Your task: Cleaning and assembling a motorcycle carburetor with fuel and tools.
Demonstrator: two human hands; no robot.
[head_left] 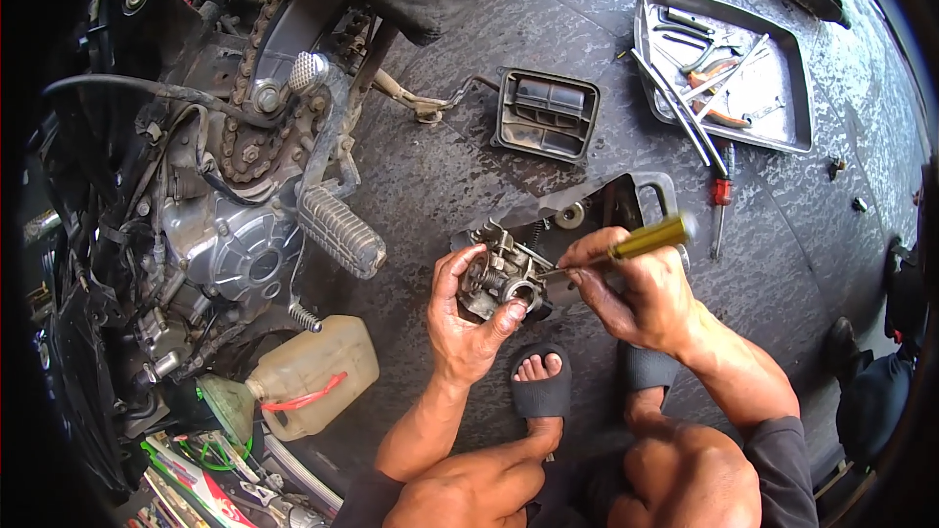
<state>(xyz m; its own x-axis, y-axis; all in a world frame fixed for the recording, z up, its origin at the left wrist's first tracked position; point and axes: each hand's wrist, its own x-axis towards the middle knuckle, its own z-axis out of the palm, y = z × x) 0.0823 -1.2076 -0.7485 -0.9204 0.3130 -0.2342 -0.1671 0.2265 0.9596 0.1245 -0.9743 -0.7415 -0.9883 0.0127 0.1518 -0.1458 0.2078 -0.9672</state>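
My left hand [467, 328] is closed round a metal carburetor [501, 274], its fingers along the far left side and the thumb by the round opening. A screwdriver [653, 237] with a yellow handle sits in my right hand [641, 293], whose fingers grip it low near the shaft. Its thin shaft points left at the carburetor's right side; whether the tip touches is too small to tell. Just beyond my hands lies a dark tray-like part [641, 198] with a pale rim. A round metal piece [568, 216] and a small spring [536, 231] lie in it.
A motorcycle engine [240, 244] with a footpeg [340, 230] fills the left. Below it are a plastic jug [328, 372] and a funnel [227, 408]. An open black box [548, 115] lies ahead. Far right stands a metal tray [804, 88] of tools, with a red-handled screwdriver [722, 193] nearby.
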